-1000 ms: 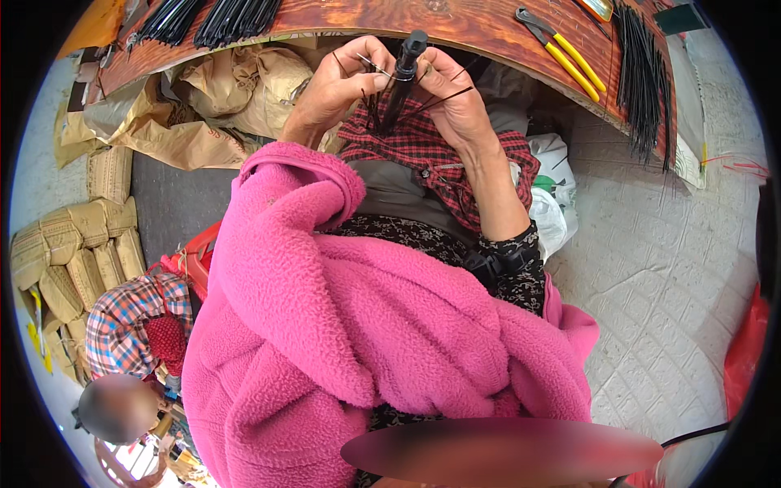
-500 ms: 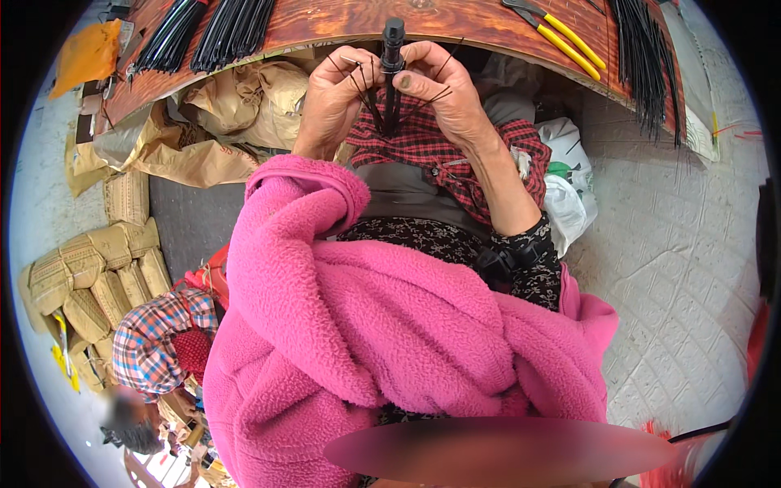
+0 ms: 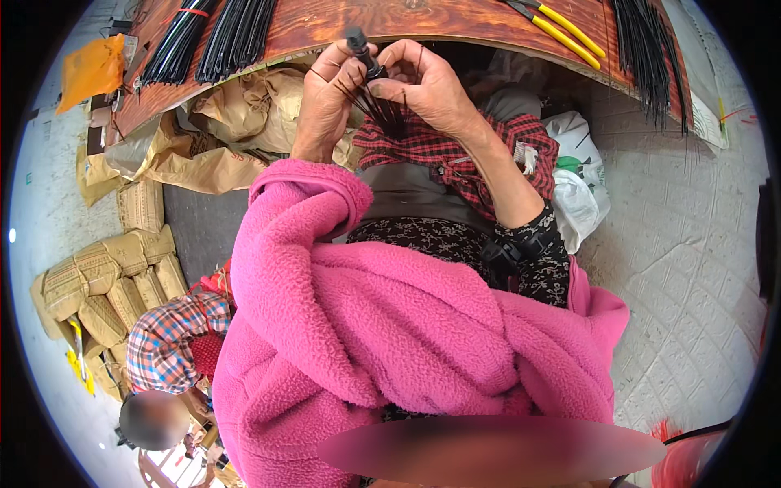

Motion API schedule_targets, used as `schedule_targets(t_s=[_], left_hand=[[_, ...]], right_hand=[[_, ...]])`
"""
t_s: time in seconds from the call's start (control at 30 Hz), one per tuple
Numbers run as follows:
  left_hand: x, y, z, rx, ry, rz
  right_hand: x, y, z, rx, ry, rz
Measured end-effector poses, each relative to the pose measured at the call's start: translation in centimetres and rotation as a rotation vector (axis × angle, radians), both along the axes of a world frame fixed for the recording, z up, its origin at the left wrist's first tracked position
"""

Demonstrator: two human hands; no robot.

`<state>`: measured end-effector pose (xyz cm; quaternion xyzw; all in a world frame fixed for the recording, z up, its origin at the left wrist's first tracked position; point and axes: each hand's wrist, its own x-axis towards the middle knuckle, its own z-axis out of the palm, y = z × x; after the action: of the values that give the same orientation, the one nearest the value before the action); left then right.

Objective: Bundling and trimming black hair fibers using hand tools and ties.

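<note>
Grasping the black piece [image 3: 363,54] from its 2 sides, the left grip [image 3: 328,91] and the right grip [image 3: 427,83] meet just below the near edge of the wooden surface [image 3: 439,23]. We see a rounded black end standing clear above the fingers and leaning to the left, while the lower part slips behind the thumbs and fingertips, where we cannot make out its shape. The piece lies between the 2 thumbs: the left fingers are clenched at its left side, and the right thumb and fingers close on it from the right. Thin dark strands [image 3: 359,99] fan out below; we cannot tell how many there are, or which are pinched and which hang loose. Their lower ends blur into the red-and-black checked cloth [image 3: 512,134] underneath.

On the surface, we find 2 black bundles [image 3: 237,37] at the left, cut off by the upper edge, as are the yellow-handled pliers [image 3: 565,32] and the black bundle at the right [image 3: 647,61]. Below the left part of the surface, we see crumpled brown paper [image 3: 272,93], partly covered by the left wrist. The pink fleece [image 3: 423,325] hides much of the lap.
</note>
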<state>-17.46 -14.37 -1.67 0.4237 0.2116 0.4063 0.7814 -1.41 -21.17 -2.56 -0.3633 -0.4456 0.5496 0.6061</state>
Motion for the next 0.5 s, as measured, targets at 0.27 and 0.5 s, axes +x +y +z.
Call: schedule_targets(t_s=[0.27,0.5], left_hand=[[0.8,-1.0,0.8,0.124,0.005,0.139],[1.3,-3.0,1.3,0.229,0.056,0.252]], right_hand=[[-0.3,0.1,0.3,0.008,-0.061,-0.03],[0.4,-1.0,0.1,-0.016,0.012,0.046]])
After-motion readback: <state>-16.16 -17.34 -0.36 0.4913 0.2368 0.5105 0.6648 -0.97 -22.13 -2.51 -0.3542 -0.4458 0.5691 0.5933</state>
